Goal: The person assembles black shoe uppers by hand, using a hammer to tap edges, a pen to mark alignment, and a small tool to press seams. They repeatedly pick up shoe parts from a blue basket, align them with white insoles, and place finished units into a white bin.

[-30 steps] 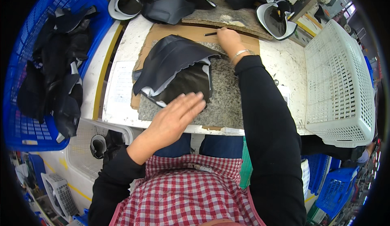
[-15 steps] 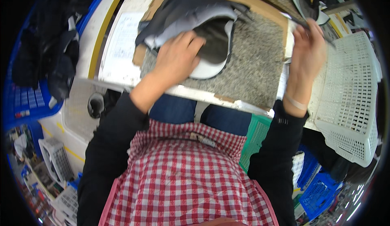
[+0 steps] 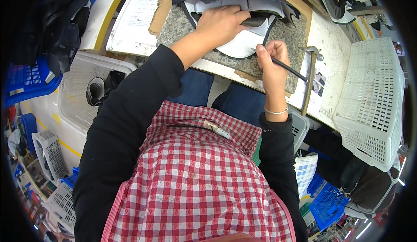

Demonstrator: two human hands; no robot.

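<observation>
White worktable (image 3: 330, 37), carrying a speckled grey stone slab (image 3: 286, 33) on brown cardboard, with a hammer (image 3: 309, 79) lying just right of the slab and a white plastic basket (image 3: 373, 107) further right. On the slab lies a grey-and-white shoe upper (image 3: 243, 46); the left hand (image 3: 219, 24) presses flat on it, fingers spread, gripping nothing. The right hand (image 3: 271, 63), at the slab's near edge, pinches a thin dark tool (image 3: 289, 70), its tip meeting the upper's white part.
</observation>
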